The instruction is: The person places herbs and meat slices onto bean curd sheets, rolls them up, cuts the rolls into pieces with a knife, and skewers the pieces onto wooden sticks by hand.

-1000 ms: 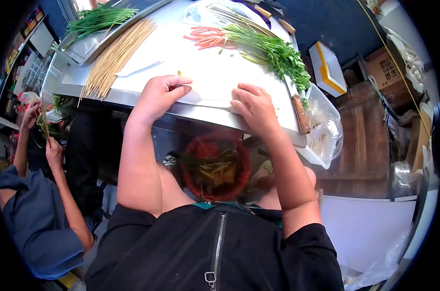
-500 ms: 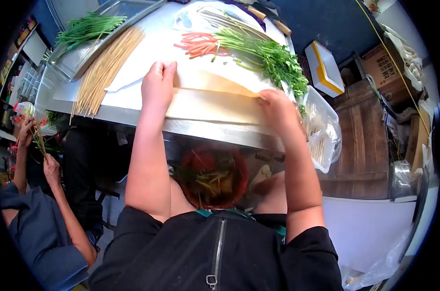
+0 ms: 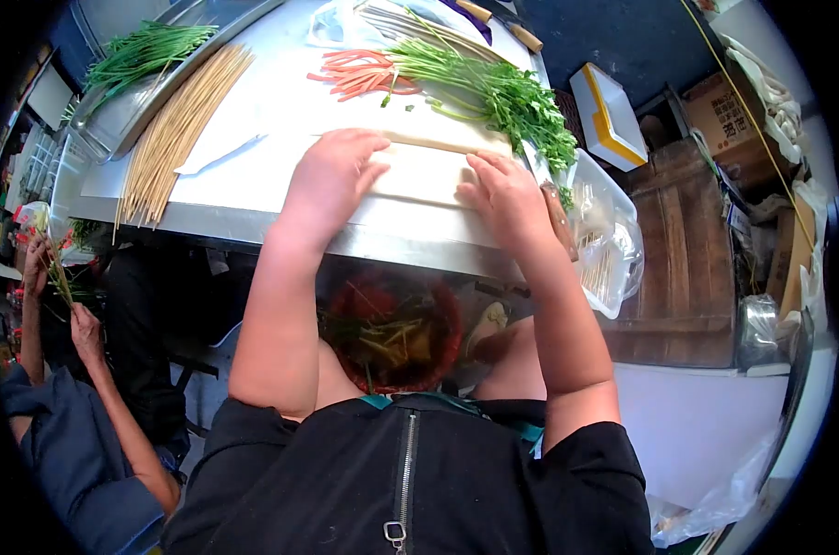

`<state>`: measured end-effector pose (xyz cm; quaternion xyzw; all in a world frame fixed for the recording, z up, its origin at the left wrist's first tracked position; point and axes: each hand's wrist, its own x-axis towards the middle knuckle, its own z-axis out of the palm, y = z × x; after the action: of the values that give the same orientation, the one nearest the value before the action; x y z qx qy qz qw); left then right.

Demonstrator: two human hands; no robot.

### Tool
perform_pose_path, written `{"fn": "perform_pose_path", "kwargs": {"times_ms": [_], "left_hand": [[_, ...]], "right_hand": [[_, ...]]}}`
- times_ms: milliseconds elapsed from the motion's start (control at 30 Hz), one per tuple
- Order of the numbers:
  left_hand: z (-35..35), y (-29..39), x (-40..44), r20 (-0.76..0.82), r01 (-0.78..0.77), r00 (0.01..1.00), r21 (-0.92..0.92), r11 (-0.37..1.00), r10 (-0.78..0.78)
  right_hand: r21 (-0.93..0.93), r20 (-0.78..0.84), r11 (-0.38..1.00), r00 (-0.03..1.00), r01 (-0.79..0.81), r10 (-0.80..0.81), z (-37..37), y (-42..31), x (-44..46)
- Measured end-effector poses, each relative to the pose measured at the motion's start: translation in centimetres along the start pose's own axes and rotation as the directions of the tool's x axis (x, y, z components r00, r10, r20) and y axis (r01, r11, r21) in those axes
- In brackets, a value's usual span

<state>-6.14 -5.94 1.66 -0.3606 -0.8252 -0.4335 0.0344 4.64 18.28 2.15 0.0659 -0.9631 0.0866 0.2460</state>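
A pale, folded sheet that looks like bean curd skin (image 3: pixel 419 174) lies along the table's near edge. My left hand (image 3: pixel 339 176) rests over its left end, fingers stretched out and thumb apart. On the right end lies my right hand (image 3: pixel 510 194), fingers slightly bent and apart from the thumb. Just beyond the sheet are reddish-orange strips (image 3: pixel 359 74) and a bunch of leafy green herbs (image 3: pixel 521 102). A knife with a wooden handle (image 3: pixel 559 222) lies beside my right hand, its blade partly hidden.
Thin wooden sticks (image 3: pixel 183 139) and a metal tray (image 3: pixel 133 139) with green stalks (image 3: pixel 146 55) occupy the table's left. A clear plastic container (image 3: pixel 609 240) stands right. Below is a red tub (image 3: pixel 452 342) of scraps. At left, another person's hands (image 3: pixel 86 333) hold thin stalks.
The sheet, held partly raised before, now lies folded into a narrower flat band. My hands have moved closer together and down onto it. The view has shifted slightly.
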Motion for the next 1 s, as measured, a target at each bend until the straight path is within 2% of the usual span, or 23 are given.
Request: {"fn": "perform_pose_path", "kwargs": {"times_ms": [33,133,200,233,300,433,500,633,700,833,900,1000], "left_hand": [[0.5,-0.2,-0.3,0.006,-0.136,0.991,0.161,0.978,0.137],[1.1,-0.7,-0.9,0.004,-0.150,0.988,0.223,0.963,0.153],[0.9,-0.6,-0.8,0.021,-0.135,0.991,0.196,0.971,0.133],[0.8,-0.5,-0.7,0.038,-0.116,0.993,0.169,0.979,0.111],[0.8,-0.4,-0.7,0.032,-0.123,0.992,0.165,0.979,0.119],[0.7,-0.3,-0.6,0.001,-0.127,0.992,0.172,0.977,0.129],[0.5,0.0,-0.4,0.006,-0.122,0.992,0.166,0.979,0.122],[0.4,0.1,-0.2,0.016,-0.105,0.994,0.166,0.981,0.104],[0.4,0.1,-0.2,0.013,-0.099,0.995,0.168,0.981,0.099],[0.3,0.2,-0.1,0.022,-0.084,0.996,0.154,0.985,0.081],[0.3,0.2,-0.1,0.023,-0.088,0.996,0.151,0.985,0.085],[0.2,0.2,-0.1,0.033,-0.082,0.996,0.145,0.986,0.078]], "right_hand": [[0.000,-0.003,1.000,1.000,-0.002,0.002,0.1,-0.2,-0.2],[0.018,0.013,0.997,0.997,-0.079,0.079,-0.4,-0.7,-0.7],[0.005,0.132,0.976,0.967,-0.218,0.216,-1.4,-1.0,-0.2],[0.004,0.128,0.976,0.968,-0.220,0.217,-2.1,-1.1,0.3],[-0.031,0.304,0.918,0.871,-0.396,0.386,-3.1,-1.1,1.4],[0.055,0.396,0.909,0.845,-0.413,0.360,-2.9,0.9,2.4],[0.125,0.508,0.801,0.731,-0.586,0.456,-2.9,1.1,2.9],[0.118,0.516,0.824,0.743,-0.555,0.427,-2.9,1.4,3.6],[0.076,0.589,0.800,0.674,-0.596,0.446,-3.4,1.1,4.2],[0.113,0.602,0.806,0.685,-0.581,0.410,-2.8,2.2,4.0],[0.260,0.576,0.780,0.740,-0.570,0.349,-2.4,2.5,3.6],[0.345,0.517,0.738,0.773,-0.581,0.367,-2.8,1.6,2.9]]}}
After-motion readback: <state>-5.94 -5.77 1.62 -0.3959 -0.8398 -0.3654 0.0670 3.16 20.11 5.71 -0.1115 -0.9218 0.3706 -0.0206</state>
